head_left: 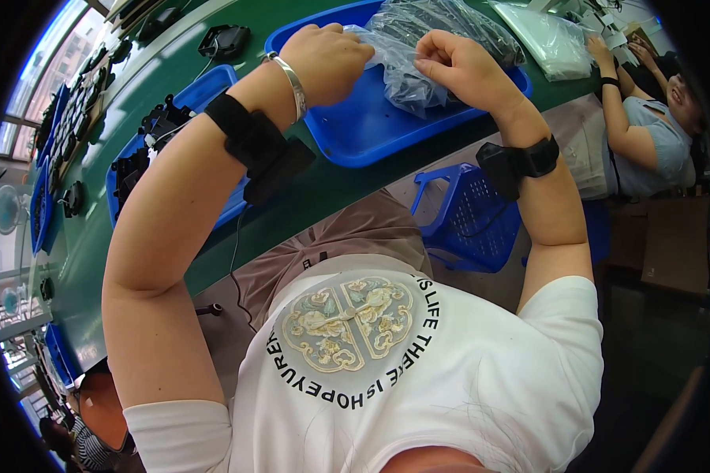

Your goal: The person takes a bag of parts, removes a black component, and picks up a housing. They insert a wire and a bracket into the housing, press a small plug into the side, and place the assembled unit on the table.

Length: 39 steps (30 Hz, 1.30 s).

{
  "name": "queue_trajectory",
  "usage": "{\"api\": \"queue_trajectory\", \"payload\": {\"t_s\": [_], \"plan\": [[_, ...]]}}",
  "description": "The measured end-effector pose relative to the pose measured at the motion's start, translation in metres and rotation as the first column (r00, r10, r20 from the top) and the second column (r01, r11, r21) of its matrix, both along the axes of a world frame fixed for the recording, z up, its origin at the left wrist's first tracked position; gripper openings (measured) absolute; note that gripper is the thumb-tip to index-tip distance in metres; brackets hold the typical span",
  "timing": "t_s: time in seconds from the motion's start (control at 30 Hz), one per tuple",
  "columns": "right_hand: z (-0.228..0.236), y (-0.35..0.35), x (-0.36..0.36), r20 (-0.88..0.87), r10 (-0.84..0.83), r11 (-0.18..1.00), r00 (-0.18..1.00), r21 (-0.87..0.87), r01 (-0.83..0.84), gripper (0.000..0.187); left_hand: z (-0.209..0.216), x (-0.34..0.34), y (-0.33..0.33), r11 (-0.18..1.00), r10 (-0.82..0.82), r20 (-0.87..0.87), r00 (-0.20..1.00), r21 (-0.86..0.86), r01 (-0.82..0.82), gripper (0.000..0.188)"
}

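My left hand (330,59) is closed on the edge of a clear plastic bag (418,47) full of dark parts. My right hand (461,67) pinches the same bag from the other side. The bag lies in a blue tray (371,130) on the green workbench (308,197). A silver bangle and a black wrist strap sit on my left forearm; a black strap wraps my right wrist.
A second blue tray (205,87) with black parts and cables lies to the left. More trays run along the bench's far left. A blue plastic basket (465,213) stands under the bench. Another person (647,126) sits at the right beside flat clear bags (548,35).
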State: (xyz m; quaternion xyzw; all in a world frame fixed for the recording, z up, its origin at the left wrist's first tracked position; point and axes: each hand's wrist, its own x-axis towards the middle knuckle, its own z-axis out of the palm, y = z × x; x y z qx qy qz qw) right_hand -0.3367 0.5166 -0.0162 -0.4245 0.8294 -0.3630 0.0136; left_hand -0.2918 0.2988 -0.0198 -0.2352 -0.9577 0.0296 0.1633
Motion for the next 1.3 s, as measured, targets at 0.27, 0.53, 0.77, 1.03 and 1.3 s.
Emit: {"api": "queue_trajectory", "payload": {"t_s": [0.27,0.53,0.77,1.03,1.3], "plan": [[-0.004,-0.012,0.002,-0.240,-0.155,0.982,0.958,-0.139,0.124,0.015,-0.030,-0.016,0.005,0.925,-0.252,-0.308,0.917,0.202,0.322,0.031],[0.002,-0.010,-0.026,-0.289,-0.245,0.951,0.925,-0.256,0.171,0.020,-0.018,-0.030,0.009,0.952,-0.257,0.185,0.949,0.215,0.216,0.013],[0.004,0.009,-0.044,-0.335,-0.159,0.987,0.929,-0.027,0.159,0.030,-0.042,-0.030,-0.011,0.800,-0.596,0.008,0.803,0.088,0.593,0.021],[0.006,0.036,-0.117,-0.545,-0.568,0.676,0.617,0.119,0.727,0.051,-0.012,-0.004,0.023,0.985,-0.132,0.521,0.843,0.167,0.052,0.025],[0.043,0.035,-0.134,-0.645,-0.531,0.675,0.550,0.070,0.734,0.026,-0.037,0.026,0.025,0.988,-0.102,0.495,0.863,-0.052,0.146,0.047]]}}
